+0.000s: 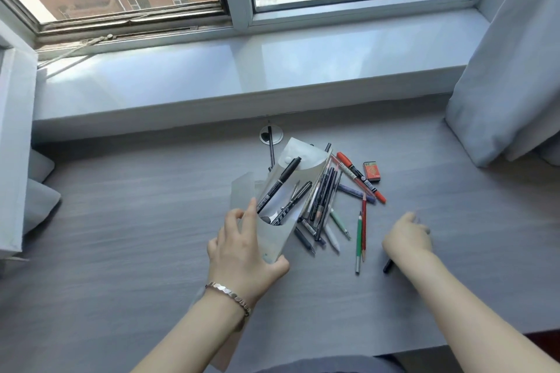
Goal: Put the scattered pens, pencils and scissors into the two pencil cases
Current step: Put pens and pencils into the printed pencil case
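My left hand [242, 251] grips the lower end of a translucent pencil case [272, 241], held tilted with its flap open toward the window. Black pens [278, 185] and a metal tool lie inside it. A second translucent case [242, 188] shows just behind it on the left. To the right, several pens and pencils lie in a loose pile [327, 203], with a red marker [360, 177], a green pencil [359, 239] and a red pencil [364, 221]. My right hand [407, 238], blurred with fingers curled, is right of the pile; a black pen [388, 265] sticks out under its heel.
An orange eraser box [371, 171] lies behind the pile. A round cable grommet [271, 134] with a black pen [271, 151] across it sits near the desk's back edge. The windowsill [242, 76] runs behind the grey desk [121, 236]. A curtain [500, 85] hangs at the right.
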Demonstrator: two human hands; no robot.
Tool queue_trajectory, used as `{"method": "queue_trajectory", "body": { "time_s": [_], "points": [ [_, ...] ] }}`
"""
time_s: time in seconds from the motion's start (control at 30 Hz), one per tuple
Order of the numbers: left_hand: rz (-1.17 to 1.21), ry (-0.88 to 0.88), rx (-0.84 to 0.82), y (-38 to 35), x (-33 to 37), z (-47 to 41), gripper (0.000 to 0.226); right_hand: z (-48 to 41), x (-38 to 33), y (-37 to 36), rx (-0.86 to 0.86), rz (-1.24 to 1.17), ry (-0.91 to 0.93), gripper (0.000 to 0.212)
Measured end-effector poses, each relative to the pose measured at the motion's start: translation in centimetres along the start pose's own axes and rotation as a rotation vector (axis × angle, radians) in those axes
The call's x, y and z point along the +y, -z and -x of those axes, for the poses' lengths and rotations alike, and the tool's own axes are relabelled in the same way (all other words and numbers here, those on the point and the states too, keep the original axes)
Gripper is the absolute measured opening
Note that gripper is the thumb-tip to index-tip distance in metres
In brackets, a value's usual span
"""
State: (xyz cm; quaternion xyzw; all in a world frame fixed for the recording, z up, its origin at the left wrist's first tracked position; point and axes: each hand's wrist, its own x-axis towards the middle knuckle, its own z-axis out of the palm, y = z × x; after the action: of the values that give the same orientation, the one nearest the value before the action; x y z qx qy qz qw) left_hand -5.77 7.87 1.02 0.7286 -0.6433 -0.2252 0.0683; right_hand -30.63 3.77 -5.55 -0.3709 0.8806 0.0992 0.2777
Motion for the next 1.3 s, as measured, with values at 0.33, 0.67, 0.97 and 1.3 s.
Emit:
{"method": "queue_trajectory", "body": {
  "time_s": [0.33,0.67,0.97,1.3],
  "points": [
    [-0.025,-0.009,-0.021,0.3,-0.2,0.0,0.102,1.3,-3.4,-0.6,-0.013,-0.096,0.263,0.039],
    [-0.055,0.021,-0.049,0.3,-0.9,0.0,0.102,4.3,-6.2,2.4,-0.064,-0.423,0.403,0.025],
    [-0.055,-0.034,-0.047,0.2,0.1,0.4,0.101,11.9,-11.6,4.9,-0.16,-1.382,0.69,0.028],
    [0.0,-0.026,0.026,0.2,-1.3,0.5,0.1,11.6,-12.1,2.4,-0.624,-1.219,0.513,0.019]
  ]
}}
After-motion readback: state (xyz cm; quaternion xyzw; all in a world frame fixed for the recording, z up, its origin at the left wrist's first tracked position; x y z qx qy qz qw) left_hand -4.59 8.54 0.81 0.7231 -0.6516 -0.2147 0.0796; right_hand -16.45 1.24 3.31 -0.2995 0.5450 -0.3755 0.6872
